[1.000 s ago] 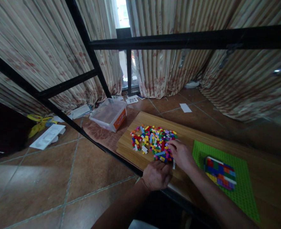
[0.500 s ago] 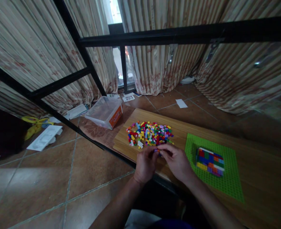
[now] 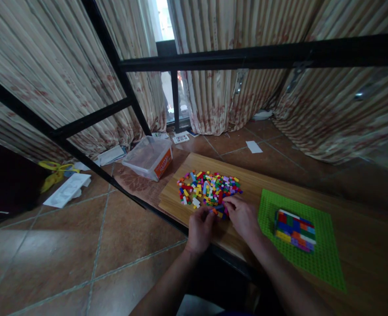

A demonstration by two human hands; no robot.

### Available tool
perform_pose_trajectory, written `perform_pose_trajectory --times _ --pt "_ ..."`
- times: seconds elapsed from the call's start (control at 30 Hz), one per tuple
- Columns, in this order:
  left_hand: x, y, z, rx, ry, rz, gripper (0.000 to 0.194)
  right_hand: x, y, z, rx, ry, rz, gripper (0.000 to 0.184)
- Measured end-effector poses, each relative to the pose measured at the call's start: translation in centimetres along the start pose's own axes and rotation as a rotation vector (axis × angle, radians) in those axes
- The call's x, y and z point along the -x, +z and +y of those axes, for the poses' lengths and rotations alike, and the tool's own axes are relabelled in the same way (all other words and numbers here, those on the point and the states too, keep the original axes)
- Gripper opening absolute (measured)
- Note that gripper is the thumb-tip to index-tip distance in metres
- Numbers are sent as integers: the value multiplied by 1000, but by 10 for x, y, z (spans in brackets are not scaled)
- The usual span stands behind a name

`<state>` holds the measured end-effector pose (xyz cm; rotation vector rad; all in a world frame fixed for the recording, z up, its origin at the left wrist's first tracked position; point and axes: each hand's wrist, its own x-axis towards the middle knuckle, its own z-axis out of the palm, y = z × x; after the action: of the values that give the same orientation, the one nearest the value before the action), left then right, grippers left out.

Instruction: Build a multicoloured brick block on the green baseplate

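Colourful toy building bricks point(image 3: 210, 186) lie in a loose pile on a wooden board. At the near edge of the pile, my left hand point(image 3: 200, 228) is closed, with a small orange and purple building brick point(image 3: 214, 212) at its fingertips. My right hand point(image 3: 242, 218) reaches the pile's near right side, thumb and fingers pinched together among blue and purple bricks; whatever lies between them is too small to make out. To the right, a block of joined multicoloured bricks point(image 3: 295, 230) sits on a green studded baseplate point(image 3: 328, 245).
The wooden board point(image 3: 249, 175) runs along a black metal frame point(image 3: 141, 202). Behind its left end stands a clear plastic tub point(image 3: 144, 160) with an orange label. A white moulded tray point(image 3: 67, 189) lies on the tiled floor. Striped curtains point(image 3: 210, 96) hang behind.
My hands have moved apart from the shared hold on a small brick. The right one has gone forward to the pile's edge; the left keeps the brick. The view has shifted slightly.
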<state>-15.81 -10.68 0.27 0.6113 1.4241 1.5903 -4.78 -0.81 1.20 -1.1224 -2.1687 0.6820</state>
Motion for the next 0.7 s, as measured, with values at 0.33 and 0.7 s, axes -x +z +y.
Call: perform_pose_trajectory --times 0.33,0.7 --pt "5 -2 4 21 -4 -25 29 22 0 -23 -120 -40 -67 25" --pt "25 1 4 -213 19 36 10 46 5 -41 -180 32 13 20"
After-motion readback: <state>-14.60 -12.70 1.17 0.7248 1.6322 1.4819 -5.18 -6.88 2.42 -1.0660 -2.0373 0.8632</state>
